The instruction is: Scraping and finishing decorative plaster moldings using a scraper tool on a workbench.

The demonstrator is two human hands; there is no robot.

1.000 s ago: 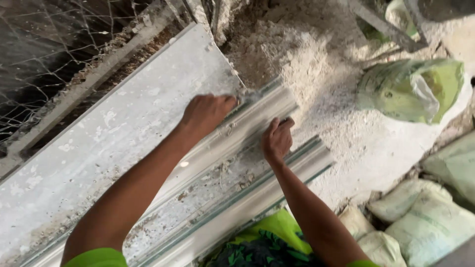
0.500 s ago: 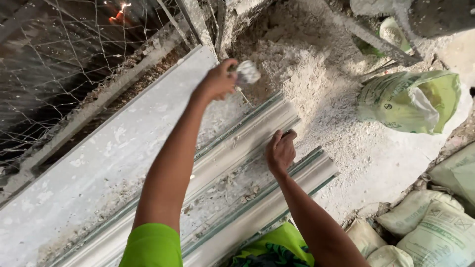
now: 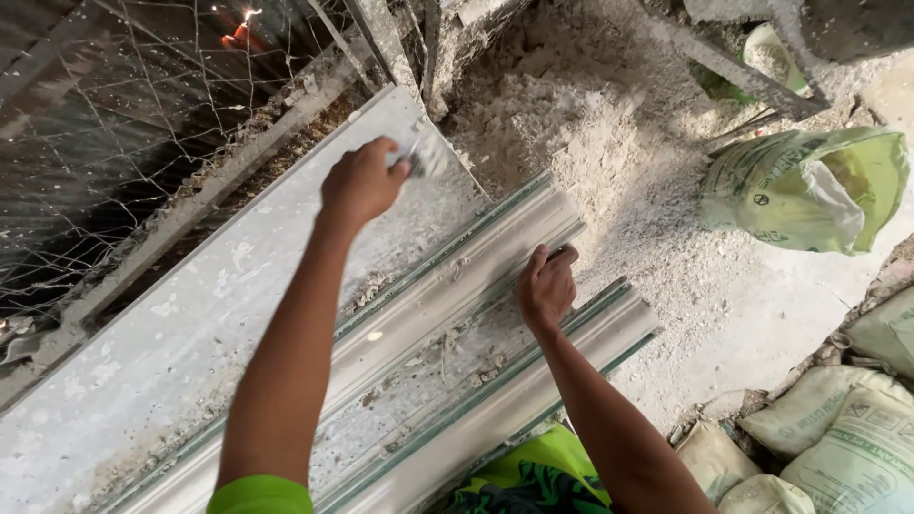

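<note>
A long grey-white moulded strip (image 3: 419, 324) with ridged profiles lies slantwise on a dusty white board (image 3: 181, 324). My left hand (image 3: 360, 183) is raised over the board's far end and closed on a small pale tool or scrap (image 3: 426, 155); motion blur hides what it is. My right hand (image 3: 546, 286) rests on the moulding near its far end, fingers curled over a ridge. A second moulded strip (image 3: 533, 381) lies alongside, nearer to me.
A heap of white powder (image 3: 581, 124) covers the ground beyond the mouldings. A green sack (image 3: 809, 190) lies at the right, with several pale sacks (image 3: 838, 428) at the lower right. Wire mesh (image 3: 124, 114) over a wooden frame borders the left.
My left hand lifted off the moulding and swung up and left over the board's far end with a small pale thing in it. My right hand stayed on the moulding.
</note>
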